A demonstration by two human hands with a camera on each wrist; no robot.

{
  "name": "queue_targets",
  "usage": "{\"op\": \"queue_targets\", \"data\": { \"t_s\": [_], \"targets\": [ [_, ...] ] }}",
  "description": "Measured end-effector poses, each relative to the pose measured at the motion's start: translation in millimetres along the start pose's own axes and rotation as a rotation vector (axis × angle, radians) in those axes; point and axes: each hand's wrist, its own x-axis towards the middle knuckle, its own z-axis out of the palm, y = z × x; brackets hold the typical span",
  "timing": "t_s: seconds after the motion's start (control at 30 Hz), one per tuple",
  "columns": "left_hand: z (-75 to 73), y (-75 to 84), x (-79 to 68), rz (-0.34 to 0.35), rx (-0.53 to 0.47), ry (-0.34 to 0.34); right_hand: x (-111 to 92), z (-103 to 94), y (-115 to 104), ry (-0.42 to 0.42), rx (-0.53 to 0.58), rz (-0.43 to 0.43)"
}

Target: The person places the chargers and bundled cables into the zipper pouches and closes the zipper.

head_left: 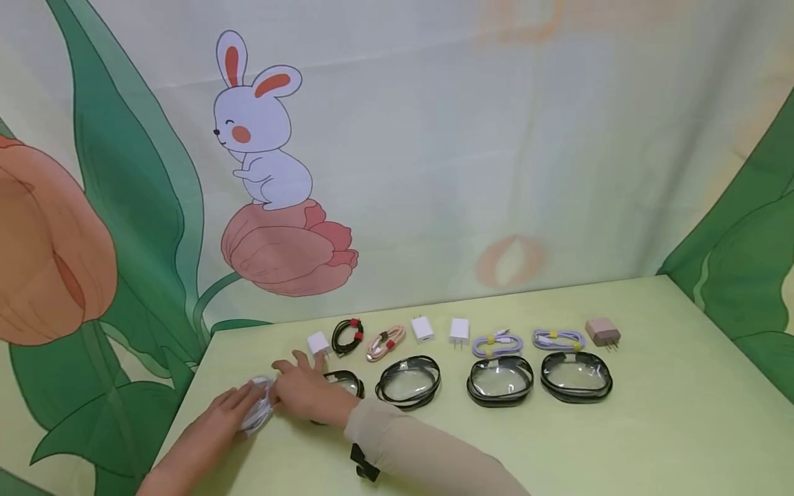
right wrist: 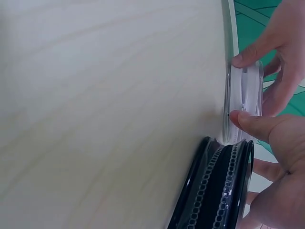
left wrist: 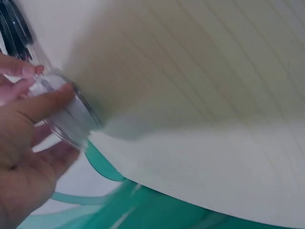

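At the table's left side, my left hand point(head_left: 217, 417) grips a small clear pouch with white trim point(head_left: 259, 408), thumb on one side and fingers on the other. A white zipper runs along the pouch's edge in the right wrist view. My right hand point(head_left: 313, 391) reaches across to the pouch and pinches at the zipper pull point(right wrist: 243, 108) with its thumb in front; its other fingertips are hidden there. Beneath the right hand lies a black-trimmed clear pouch point(head_left: 352, 380), partly covered by it. A white charger plug point(head_left: 318, 343) sits just beyond the right fingers.
Three more black-trimmed pouches point(head_left: 409, 381) lie in a row to the right. Behind them are a black cable point(head_left: 340, 339), a pink cable point(head_left: 377, 346), two purple cables point(head_left: 480, 346), two white plugs point(head_left: 423, 329) and a pink plug point(head_left: 602, 332). A printed curtain point(head_left: 397, 172) hangs behind.
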Motion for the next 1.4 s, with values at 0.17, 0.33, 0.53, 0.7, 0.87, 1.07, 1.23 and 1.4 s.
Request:
{"op": "queue_targets", "data": {
  "t_s": [0.17, 0.33, 0.53, 0.7, 0.87, 1.07, 1.23, 1.4],
  "targets": [
    [9.2, -3.5, 2.6, 0.12, 0.002, 0.035, -7, 2.7, 11, -0.002, -0.006, 0.034],
    [5.5, -0.5, 16.7, 0.149, -0.017, 0.046, -10, -5.5, 25, 0.002, 0.017, 0.022],
    [1.0, 4.8, 33.6, 0.151, -0.023, 0.032, -10, -7.8, 37, 0.036, 0.018, 0.053],
    [-5.6, 4.0, 19.3, 0.086, 0.013, 0.025, -3, -7.2, 26, 0.056, 0.029, -0.014],
    [-17.5, -2.6, 0.4, 0.044, 0.062, 0.057, 7, -9.4, 7, 0.077, 0.03, -0.054],
    [-13.2, -3.8, -5.7, 0.021, 0.082, 0.082, 8, -9.6, -5, 0.051, 0.011, -0.061],
    [0.1, -0.7, -6.9, 0.003, 0.168, 0.14, 6, -6.6, -7, 0.047, 0.003, -0.086],
    [9.6, -4.5, -12.2, 0.061, 0.122, 0.165, 4, 3.5, -1, 0.04, -0.039, -0.036]
  ]
}}
